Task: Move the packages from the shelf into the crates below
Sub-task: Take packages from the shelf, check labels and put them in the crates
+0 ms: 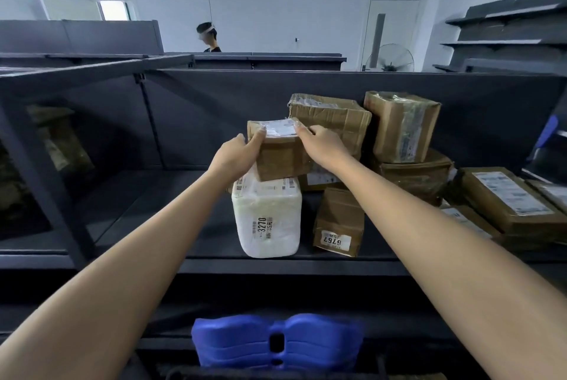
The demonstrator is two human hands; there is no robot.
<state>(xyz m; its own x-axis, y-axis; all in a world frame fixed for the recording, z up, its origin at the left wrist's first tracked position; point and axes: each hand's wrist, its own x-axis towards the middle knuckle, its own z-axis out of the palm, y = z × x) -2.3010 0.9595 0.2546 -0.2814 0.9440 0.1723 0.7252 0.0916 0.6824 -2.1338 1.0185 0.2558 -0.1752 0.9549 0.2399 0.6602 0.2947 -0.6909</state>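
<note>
A small brown cardboard package [280,157] with a white label on top rests on a white wrapped package marked 3270 [266,218] on the dark shelf [171,195]. My left hand [234,154] grips its left side, thumb on the top edge. My right hand [319,142] holds its right side, fingers on the label's corner. Both arms reach up from below. The rim of a blue crate [242,346] shows under the shelf, at the bottom centre.
More brown boxes fill the shelf's right half: one marked 6767 [339,221], a large one behind [334,117], a taped one stacked high [402,126], flat ones at far right [506,198]. A person stands beyond the shelving [208,37]. Another rack stands left [58,137].
</note>
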